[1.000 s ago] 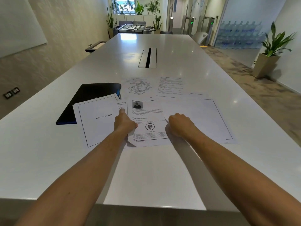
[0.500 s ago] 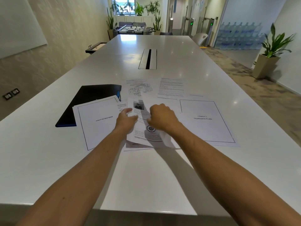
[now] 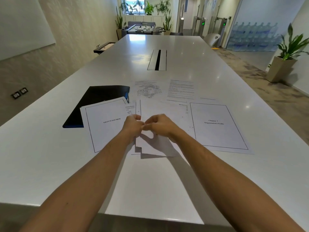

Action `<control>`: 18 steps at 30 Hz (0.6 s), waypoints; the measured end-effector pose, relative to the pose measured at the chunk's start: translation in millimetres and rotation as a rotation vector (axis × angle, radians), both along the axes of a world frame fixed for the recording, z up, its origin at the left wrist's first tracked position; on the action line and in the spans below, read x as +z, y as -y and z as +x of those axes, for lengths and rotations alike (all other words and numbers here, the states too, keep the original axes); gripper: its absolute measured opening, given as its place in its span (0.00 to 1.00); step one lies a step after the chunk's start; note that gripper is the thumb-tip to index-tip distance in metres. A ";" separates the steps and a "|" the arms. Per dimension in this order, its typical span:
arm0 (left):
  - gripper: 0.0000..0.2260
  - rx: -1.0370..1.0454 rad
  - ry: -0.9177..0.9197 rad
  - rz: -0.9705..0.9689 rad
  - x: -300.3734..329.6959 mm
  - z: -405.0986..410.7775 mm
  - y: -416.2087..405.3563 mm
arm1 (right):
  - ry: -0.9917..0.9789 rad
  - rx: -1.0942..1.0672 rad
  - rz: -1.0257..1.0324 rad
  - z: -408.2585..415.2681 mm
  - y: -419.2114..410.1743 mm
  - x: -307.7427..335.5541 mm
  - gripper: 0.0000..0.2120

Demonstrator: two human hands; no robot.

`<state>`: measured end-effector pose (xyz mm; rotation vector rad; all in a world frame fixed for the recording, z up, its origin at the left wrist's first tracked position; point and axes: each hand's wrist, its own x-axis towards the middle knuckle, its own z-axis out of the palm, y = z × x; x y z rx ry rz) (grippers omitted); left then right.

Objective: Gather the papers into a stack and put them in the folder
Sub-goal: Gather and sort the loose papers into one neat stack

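Note:
Several printed papers lie spread on the white table (image 3: 50, 156). My left hand (image 3: 133, 125) and my right hand (image 3: 161, 125) meet over the middle, where both pinch a small stack of sheets (image 3: 151, 146) whose top face is blank. A sheet headed "Bibliography" (image 3: 107, 129) lies to the left, partly over the black folder (image 3: 98, 99), which is closed. A "Chapter 2" sheet (image 3: 217, 131) lies to the right. Farther away are a diagram sheet (image 3: 148, 90) and a text sheet (image 3: 181, 89).
A cable slot (image 3: 157, 60) runs down the table's centre beyond the papers. A potted plant (image 3: 284, 64) stands on the floor at the right. The near table edge crosses under my forearms.
My right hand slid left from the right-hand sheets to meet my left hand, bringing a sheet over the photo page. The "Chapter 2" sheet is now uncovered.

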<state>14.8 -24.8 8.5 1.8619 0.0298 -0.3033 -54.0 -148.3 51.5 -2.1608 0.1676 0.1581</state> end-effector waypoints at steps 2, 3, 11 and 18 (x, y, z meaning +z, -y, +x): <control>0.12 0.038 0.067 0.020 1.8 -1.1 -2.1 | 0.063 -0.094 0.052 -2.4 11.1 -0.8 0.24; 0.12 0.051 0.116 0.015 3.4 -1.0 -3.6 | 0.115 -0.172 0.057 -2.1 18.5 -1.9 0.26; 0.26 -0.081 0.349 -0.167 38.4 -4.6 -30.5 | 0.146 -0.645 0.333 7.3 83.6 -13.7 0.43; 0.22 -0.082 0.130 -0.292 54.9 -6.6 -34.1 | 0.025 -0.479 0.694 8.0 95.9 -11.6 0.24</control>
